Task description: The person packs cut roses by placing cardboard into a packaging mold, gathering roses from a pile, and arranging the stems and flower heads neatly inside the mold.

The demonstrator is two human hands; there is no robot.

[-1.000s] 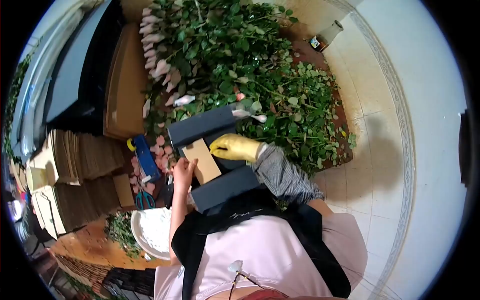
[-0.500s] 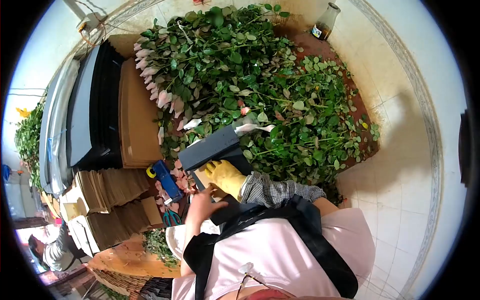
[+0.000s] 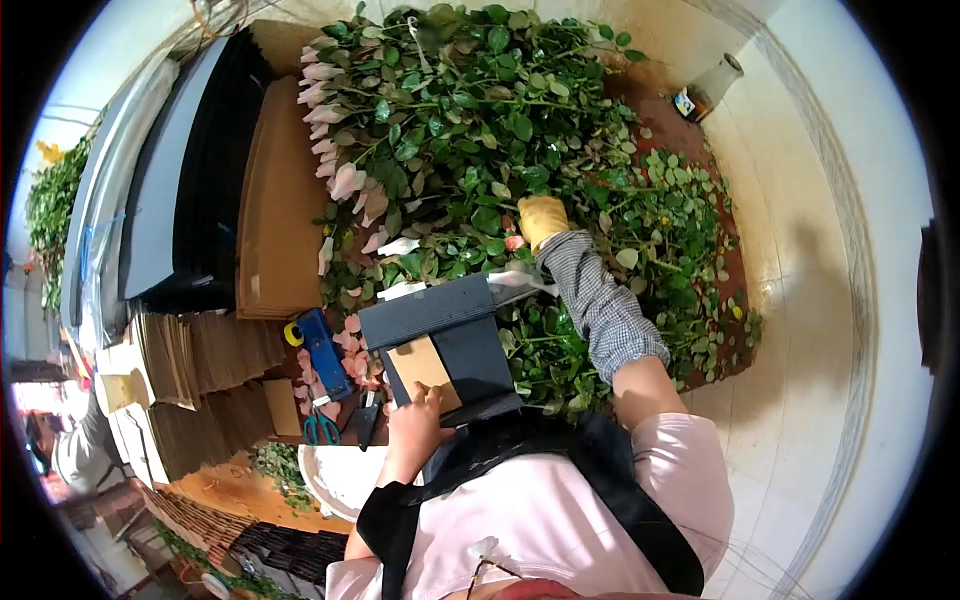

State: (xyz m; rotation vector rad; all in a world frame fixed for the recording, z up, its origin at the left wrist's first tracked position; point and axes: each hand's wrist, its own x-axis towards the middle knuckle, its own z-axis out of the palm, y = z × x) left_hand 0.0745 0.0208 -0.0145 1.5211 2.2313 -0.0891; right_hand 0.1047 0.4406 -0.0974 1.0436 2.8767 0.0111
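Note:
My left hand (image 3: 414,418), bare, rests at the near edge of a small brown cardboard piece (image 3: 424,366), fingers apart and touching it. That piece lies on a folded black corrugated sheet (image 3: 478,352). My right hand (image 3: 542,219), in a yellow glove and checked sleeve, is out among the leafy rose stems (image 3: 470,130). Its fingers look curled closed; what they hold is hidden by the glove and leaves. A pinkish rose head (image 3: 514,242) sits just below the glove. A pale wrapped rose bud (image 3: 512,279) lies by the sheet's far edge.
Left of the sheet are a blue tape dispenser (image 3: 325,354), teal-handled scissors (image 3: 320,428) and loose petals. Stacked cardboard (image 3: 200,355) and tall black sheets (image 3: 215,190) stand further left. A glass bottle (image 3: 712,85) stands by the wall. A white bucket (image 3: 335,480) is below.
My right hand has left the cardboard on the black sheet and moved up and right into the roses. My left hand stays at the cardboard. The whole view has shifted a little.

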